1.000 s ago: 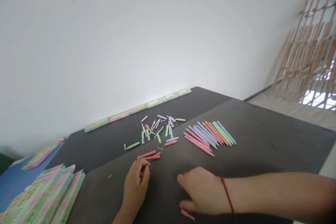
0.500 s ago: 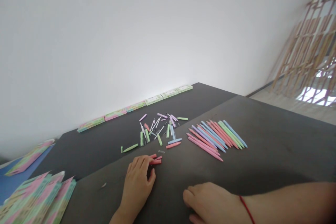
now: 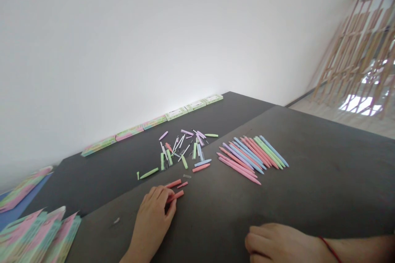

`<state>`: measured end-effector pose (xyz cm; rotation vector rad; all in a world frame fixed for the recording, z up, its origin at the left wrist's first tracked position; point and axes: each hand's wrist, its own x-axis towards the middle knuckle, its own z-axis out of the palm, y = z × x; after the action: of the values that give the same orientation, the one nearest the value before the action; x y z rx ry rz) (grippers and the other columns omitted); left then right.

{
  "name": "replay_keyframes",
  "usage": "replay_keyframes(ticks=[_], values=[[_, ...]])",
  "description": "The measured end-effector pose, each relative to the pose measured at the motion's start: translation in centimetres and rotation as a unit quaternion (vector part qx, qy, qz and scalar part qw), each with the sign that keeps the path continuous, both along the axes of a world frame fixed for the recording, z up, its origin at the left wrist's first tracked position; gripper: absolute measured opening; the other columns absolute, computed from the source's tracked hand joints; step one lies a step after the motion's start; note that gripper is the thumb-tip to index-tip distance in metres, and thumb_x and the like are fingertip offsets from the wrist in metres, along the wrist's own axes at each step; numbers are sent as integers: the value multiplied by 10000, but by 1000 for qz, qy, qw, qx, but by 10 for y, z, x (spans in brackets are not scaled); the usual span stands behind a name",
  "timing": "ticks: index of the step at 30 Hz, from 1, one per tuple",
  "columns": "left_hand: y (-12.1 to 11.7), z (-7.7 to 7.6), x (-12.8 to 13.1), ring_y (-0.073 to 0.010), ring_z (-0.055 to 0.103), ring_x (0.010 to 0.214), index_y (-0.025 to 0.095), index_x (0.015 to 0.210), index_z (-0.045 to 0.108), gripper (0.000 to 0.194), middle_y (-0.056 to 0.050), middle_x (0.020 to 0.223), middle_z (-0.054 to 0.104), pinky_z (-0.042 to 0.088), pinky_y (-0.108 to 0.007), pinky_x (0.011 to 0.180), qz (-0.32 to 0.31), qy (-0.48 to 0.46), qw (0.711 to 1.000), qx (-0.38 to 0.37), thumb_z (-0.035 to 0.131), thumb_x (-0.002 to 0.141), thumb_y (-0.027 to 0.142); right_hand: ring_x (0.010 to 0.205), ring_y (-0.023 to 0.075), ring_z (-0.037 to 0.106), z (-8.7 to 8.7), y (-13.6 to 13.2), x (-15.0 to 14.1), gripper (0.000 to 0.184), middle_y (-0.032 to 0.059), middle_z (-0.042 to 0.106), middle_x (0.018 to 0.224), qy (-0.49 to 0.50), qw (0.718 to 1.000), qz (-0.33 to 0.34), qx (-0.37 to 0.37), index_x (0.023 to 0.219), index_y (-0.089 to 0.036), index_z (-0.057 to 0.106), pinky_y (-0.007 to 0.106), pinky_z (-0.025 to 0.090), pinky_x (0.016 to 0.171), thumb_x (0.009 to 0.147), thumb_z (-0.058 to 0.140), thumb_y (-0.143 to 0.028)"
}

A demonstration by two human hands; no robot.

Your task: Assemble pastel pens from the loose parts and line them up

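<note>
1 L hand (image 3: 157,213) bent ovr red barrel (image 3: 178,194) | R hand (image 3: 279,243) curled, sep.

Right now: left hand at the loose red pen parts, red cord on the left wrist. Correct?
Not the cord: the head view shows the red cord on the wrist of the right hand, not the left. The rest holds: the left hand is at the loose red pen parts.
</note>
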<state>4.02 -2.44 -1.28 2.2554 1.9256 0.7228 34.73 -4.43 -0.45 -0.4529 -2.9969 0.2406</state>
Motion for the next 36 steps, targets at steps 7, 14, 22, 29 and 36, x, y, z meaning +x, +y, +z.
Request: replay_keyframes(ticks=[7, 14, 22, 29, 36], values=[[2, 7, 11, -102, 507, 544, 161, 822, 595, 184, -15, 739, 641, 422, -220, 495, 57, -616, 772, -148, 607, 788, 342, 626, 137, 461, -12, 15, -6, 140, 3, 558, 767, 7, 997, 70, 21, 791, -186, 497, 293, 283, 501, 887, 499, -287], [-1, 2, 18, -129, 624, 666, 98, 1007, 643, 292, -57, 786, 678, 526, -253, 653, 38, -767, 612, -190, 689, 749, 226, 707, 147, 537, -22, 51, -57, 210, 19, 579, 827, 24, 999, -7, 45, 860, -165, 518, 284, 336, 547, 930, 422, -338], [2, -5, 13, -145, 640, 678, 161, 882, 638, 179, -41, 805, 693, 518, -271, 670, 35, -703, 693, -156, 629, 792, 315, 844, 218, 579, -5, 80, -103, 228, 81, 591, 938, -11, 993, -120, 13, 939, -142, 547, 302, 438, 661, 842, 555, -348], [0, -6, 6, -215, 587, 1017, 261, 1039, 630, 216, -40, 1106, 653, 440, -385, 908, -4, -173, 984, -44, 521, 853, 279, 790, 232, 592, -3, 76, -102, 152, 113, 602, 939, -36, 985, -167, -2, 936, -134, 567, 312, 438, 642, 827, 502, -218], [-1, -7, 8, -235, 572, 1009, 249, 1062, 602, 274, -55, 1082, 634, 460, -420, 863, -52, 52, 997, 36, 533, 810, 166, 631, 133, 537, -5, 97, -102, 132, 36, 621, 736, 69, 968, -185, -154, 808, -145, 578, 227, 339, 542, 801, 533, -270]])
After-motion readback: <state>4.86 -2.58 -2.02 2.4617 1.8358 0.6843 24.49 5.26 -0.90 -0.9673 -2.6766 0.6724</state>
